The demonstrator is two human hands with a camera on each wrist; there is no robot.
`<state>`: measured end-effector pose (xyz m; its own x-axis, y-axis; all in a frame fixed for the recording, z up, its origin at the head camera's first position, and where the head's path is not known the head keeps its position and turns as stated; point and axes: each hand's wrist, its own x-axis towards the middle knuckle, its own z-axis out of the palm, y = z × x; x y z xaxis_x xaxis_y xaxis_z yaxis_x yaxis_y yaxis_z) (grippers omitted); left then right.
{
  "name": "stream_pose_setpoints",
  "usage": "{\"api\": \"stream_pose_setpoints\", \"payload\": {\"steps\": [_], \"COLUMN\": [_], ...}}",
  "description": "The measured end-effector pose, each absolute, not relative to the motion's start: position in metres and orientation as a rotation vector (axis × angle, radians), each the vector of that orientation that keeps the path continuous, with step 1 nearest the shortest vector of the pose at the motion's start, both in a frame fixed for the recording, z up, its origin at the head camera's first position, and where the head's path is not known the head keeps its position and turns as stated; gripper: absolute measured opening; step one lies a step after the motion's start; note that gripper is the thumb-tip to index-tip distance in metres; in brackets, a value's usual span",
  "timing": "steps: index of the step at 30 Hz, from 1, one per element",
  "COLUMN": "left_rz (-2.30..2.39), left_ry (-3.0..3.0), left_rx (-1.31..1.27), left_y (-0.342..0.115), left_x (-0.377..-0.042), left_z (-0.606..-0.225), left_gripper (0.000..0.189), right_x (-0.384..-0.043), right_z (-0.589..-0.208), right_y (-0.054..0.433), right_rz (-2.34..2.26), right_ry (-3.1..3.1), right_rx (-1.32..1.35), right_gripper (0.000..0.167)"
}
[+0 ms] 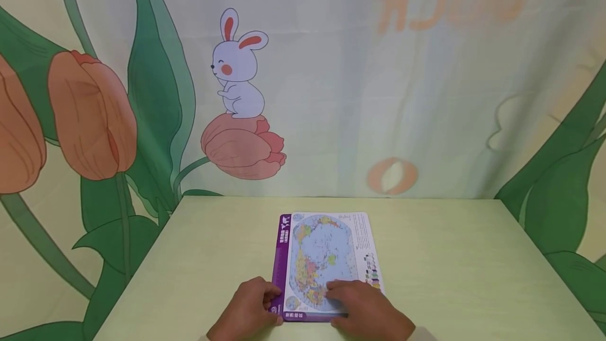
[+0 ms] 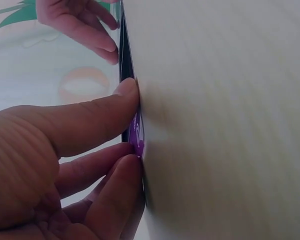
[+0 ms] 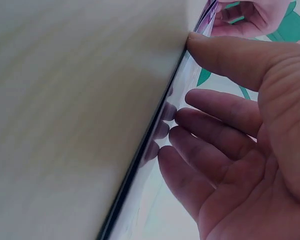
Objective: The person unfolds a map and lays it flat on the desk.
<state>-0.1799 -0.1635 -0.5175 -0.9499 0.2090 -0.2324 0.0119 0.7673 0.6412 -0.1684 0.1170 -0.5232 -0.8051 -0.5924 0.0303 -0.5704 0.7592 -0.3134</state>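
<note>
The left hand (image 1: pixel 248 307) pinches the near purple-edged corner of the flat, glossy world-map board (image 1: pixel 324 257), which lies mid-table on the pale green table (image 1: pixel 450 262). The right hand (image 1: pixel 366 307) rests spread fingers (image 3: pixel 215 107) on its near edge. Seemingly a lift is starting; next needs firmer two-handed purchase.

Only the curtain (image 1: pixel 426 93) bears readable letters — mirrored "QUICK" (faded orange).

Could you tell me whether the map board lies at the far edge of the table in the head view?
No, the map board lies at the near edge of the table, under both hands.
</note>
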Motion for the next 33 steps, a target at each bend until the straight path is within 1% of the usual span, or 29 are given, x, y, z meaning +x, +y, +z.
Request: {"api": "stream_pose_setpoints", "payload": {"steps": [2,9,20,24,29,33], "left_rz": [0.971,0.983,1.012,1.036,1.034,1.012], "left_ry": [2.670,2.674,2.696,2.713,2.707,2.705], "left_rx": [0.167,0.197,0.292,0.343,0.341,0.318], "left_y": [-0.163,-0.166,-0.169,-0.169,-0.169,-0.169], "left_x": [-0.180,-0.180,-0.180,-0.179,-0.180,-0.181], "left_z": [-0.517,-0.519,-0.519,-0.519,-0.519,-0.518], "left_gripper": [0.048,0.045,0.042,0.041,0.042,0.043], "right_x": [-0.169,-0.166,-0.167,-0.167,-0.166,-0.164], "right_z": [-0.523,-0.518,-0.516,-0.516,-0.516,-0.515], "right_y": [0.112,0.091,0.074,0.073,0.074,0.076], "right_rz": [-0.480,-0.478,-0.417,-0.396,-0.411,-0.425], "right_ry": [2.884,2.865,2.866,2.855,2.852,2.855], "right_rx": [-0.954,-0.857,-0.927,-0.942,-1.020,-1.087], "right_gripper": [0.040,0.048,0.052,0.044,0.026,0.023]}}
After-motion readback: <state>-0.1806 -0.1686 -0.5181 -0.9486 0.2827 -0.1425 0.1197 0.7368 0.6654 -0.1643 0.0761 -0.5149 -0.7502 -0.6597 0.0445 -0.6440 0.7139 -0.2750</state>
